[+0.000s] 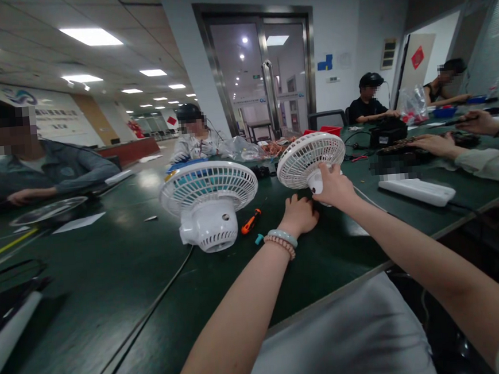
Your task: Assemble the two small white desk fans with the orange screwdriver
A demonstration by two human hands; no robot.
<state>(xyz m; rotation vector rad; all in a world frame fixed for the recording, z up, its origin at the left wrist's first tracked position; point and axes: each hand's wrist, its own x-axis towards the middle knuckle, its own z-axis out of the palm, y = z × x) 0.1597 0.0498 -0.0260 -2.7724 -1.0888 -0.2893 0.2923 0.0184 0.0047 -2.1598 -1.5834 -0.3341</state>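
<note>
My right hand (335, 187) is closed around the back housing of a small white fan (303, 159), whose round grille faces up and away from me. Just below that fan, my left hand (301, 214) is low at the tabletop with its fingers curled; what lies under them is hidden. A larger white fan (211, 221) stands to the left with its motor housing towards me, and teal blades show through its grille. Between that fan and my left hand lie an orange-and-black screwdriver (251, 221) and a small teal piece (259, 239) by my bracelets.
A grey cable (155, 304) trails from the larger fan to the table's front. A white power strip (418, 189) lies right, near another person's hands (438, 146). A metal tray (48, 211) and white paper (79, 222) lie left. Several people sit around the green table (121, 260).
</note>
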